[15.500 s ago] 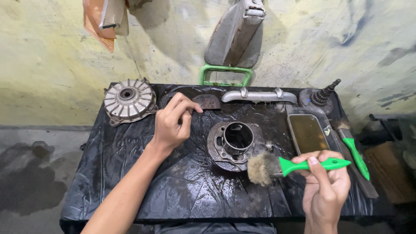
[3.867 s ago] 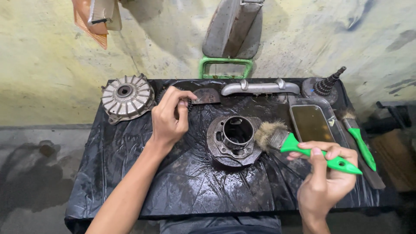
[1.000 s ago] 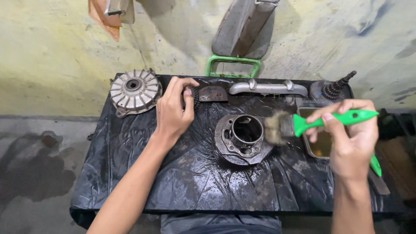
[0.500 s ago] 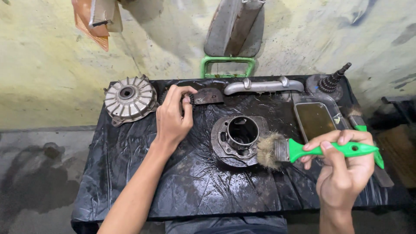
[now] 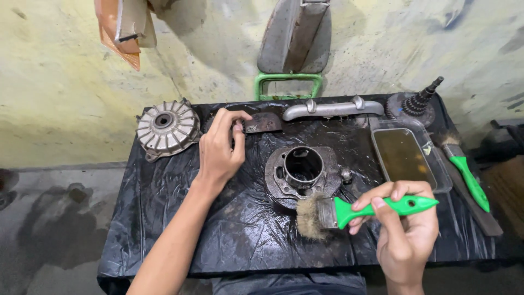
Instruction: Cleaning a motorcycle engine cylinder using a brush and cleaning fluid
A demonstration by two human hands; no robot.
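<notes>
A: Right hand (image 5: pixel 406 235) wrapped round a green-handled brush (image 5: pixel 360 210). Fingers (image 5: pixel 382 199) curled over the top of the handle, thumb tucked beneath. Firm grip, no slack showing.

B: And the bristles?

A: Pointing left, spread against the near rim of the cylinder (image 5: pixel 303 175), touching it at the lower edge. Handle angled up toward the right, end poking out past the knuckles.

B: Cylinder itself?

A: Sitting upright in the middle of the table (image 5: pixel 164 218), bore facing up, on wet black plastic sheet. Just left of the right fingertips, bristles bridging the gap.

B: Left hand?

A: Left hand (image 5: pixel 221 150) up near the far edge, fingers bent, pinching a small dark part (image 5: pixel 238 127) between thumb and forefinger. Too small to tell what kind. Well clear of the cylinder, off to its upper left.

B: Anything else about?

A: Finned round hub (image 5: pixel 166 127) at the far left corner. Rusty flat plate (image 5: pixel 263 122) just right of the left fingertips. Grey pipe (image 5: pixel 333 108) along the back edge. Gear shaft (image 5: pixel 420 104) at the far right corner. Clear tray (image 5: pixel 406 158) of brownish liquid right of the cylinder, near the brush hand. Second green brush (image 5: pixel 464 172) lying beside the tray, untouched.
</notes>
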